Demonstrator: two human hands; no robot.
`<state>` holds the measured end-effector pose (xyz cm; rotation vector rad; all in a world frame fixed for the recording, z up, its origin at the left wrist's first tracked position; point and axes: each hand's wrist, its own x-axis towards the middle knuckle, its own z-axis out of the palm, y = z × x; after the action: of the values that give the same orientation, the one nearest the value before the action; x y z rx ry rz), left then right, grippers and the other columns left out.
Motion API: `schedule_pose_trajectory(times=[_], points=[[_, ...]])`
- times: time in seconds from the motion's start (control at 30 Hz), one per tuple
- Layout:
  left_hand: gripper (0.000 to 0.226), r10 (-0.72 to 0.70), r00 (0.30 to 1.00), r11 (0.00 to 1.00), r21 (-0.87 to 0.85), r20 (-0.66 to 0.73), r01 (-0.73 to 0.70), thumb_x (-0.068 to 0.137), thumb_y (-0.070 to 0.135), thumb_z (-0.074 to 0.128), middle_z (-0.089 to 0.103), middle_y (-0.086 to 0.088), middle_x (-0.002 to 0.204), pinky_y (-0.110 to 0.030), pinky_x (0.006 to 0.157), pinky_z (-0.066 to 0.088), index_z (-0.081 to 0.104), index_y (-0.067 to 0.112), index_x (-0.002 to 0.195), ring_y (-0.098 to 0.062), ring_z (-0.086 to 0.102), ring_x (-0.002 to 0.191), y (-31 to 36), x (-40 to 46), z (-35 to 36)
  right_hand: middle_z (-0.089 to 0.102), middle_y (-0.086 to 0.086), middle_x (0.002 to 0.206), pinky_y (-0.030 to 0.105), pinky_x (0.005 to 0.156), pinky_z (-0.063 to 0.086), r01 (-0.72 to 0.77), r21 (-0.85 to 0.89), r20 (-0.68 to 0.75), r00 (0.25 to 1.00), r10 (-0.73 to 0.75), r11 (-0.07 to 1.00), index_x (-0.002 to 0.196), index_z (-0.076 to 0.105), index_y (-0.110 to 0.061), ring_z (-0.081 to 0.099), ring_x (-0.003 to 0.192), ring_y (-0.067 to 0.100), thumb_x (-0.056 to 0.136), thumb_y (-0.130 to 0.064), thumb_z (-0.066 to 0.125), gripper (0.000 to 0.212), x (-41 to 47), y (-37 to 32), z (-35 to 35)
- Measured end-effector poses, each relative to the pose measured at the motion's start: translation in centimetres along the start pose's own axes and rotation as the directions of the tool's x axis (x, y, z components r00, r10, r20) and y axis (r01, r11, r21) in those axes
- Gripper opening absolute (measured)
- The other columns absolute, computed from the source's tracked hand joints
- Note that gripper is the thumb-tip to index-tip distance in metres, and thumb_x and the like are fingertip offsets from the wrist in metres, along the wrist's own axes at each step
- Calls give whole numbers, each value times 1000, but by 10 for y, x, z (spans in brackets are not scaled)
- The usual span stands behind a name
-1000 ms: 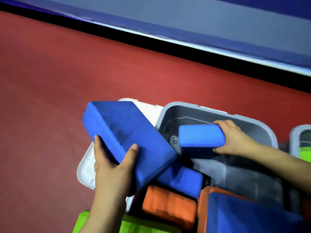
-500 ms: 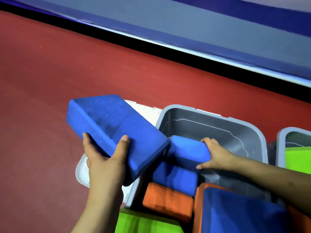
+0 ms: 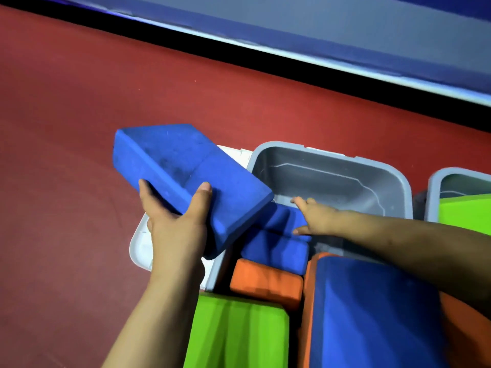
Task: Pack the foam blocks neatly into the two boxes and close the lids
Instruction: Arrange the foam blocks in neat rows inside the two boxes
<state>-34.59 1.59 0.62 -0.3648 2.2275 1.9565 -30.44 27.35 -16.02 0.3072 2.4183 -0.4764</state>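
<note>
Step in hand: loading the near grey box (image 3: 329, 166). The left hand (image 3: 175, 227) has its grip curled round a large blue block (image 3: 186, 179), held above the box's left rim and the white lid (image 3: 140, 248). The right hand (image 3: 313, 216), fingers spread flat (holding nothing), presses a small blue block (image 3: 281, 221) into the left corner. Next, judged: lower the large block into the free far half.
</note>
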Motion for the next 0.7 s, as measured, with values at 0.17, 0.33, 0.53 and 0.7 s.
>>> schedule_pose_trajectory(times=[0.17,0.33,0.53,0.7], points=[[114,42,992,997,58,118,-49,52,51,74,41,23,135,-40,105,42,7,52,144,-4,51,120,13,-14,-4,50,6,123,31,86,45,-30,530,-225,959,175,847,139,40,-23,55,110,28,91,-49,50,56,-20,-27,-58],[113,116,896,965,163,429,-203,47,45,80,27,37,145,-43,106,41,6,79,124,-2,44,131,30,-20,-20,38,1,134,27,101,36,361,538,-626,776,75,762,134,40,-15,42,122,15,76,-19,69,65,-79,-44,-148],[116,154,711,892,213,686,-399,51,39,79,25,41,143,-32,106,39,1,78,126,8,35,133,47,-34,-25,27,-14,151,38,109,38,476,320,-264,875,-406,819,143,8,-50,31,135,-2,55,-43,86,118,-147,-43,-206],[119,169,623,787,276,764,-552,64,23,84,17,57,127,-1,96,29,-4,73,128,24,22,128,42,-35,-23,37,-10,138,30,108,37,403,87,-229,898,-375,911,128,21,-60,40,127,6,42,-51,85,107,-164,-41,-204]])
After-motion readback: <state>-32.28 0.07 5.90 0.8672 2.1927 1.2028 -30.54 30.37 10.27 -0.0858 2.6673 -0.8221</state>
